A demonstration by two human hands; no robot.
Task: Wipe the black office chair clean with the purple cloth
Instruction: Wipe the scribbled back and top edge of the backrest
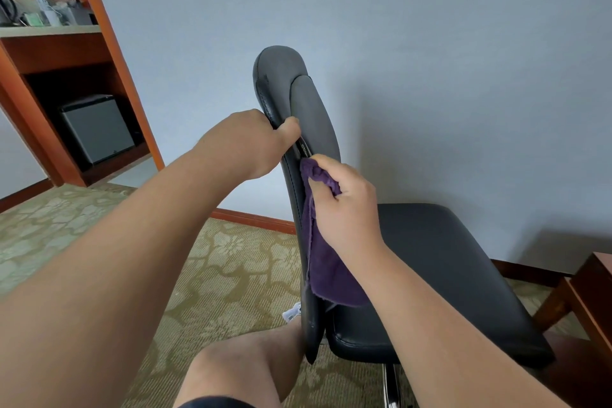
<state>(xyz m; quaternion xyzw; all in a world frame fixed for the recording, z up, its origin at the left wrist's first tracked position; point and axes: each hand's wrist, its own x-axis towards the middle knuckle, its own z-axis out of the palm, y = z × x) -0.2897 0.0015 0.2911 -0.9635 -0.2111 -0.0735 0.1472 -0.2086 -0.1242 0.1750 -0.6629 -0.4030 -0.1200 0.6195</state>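
Note:
The black office chair (443,262) stands in the middle, seen from its side, with the tall backrest rising to the upper centre. My left hand (251,142) grips the left edge of the backrest about halfway up, thumb hooked over the front. Just below it, my right hand (344,205) holds the bunched purple cloth (326,262) against the front face of the backrest. The rest of the cloth hangs down toward the seat joint. The chair's base is mostly hidden under the seat and my arm.
A wooden shelf unit (109,53) with a grey box (97,129) and clutter stands at the left. Dark wooden furniture (589,301) sits at the right edge. A plain wall is behind the chair, patterned carpet (215,268) underfoot. My bare leg (245,371) is by the backrest's lower edge.

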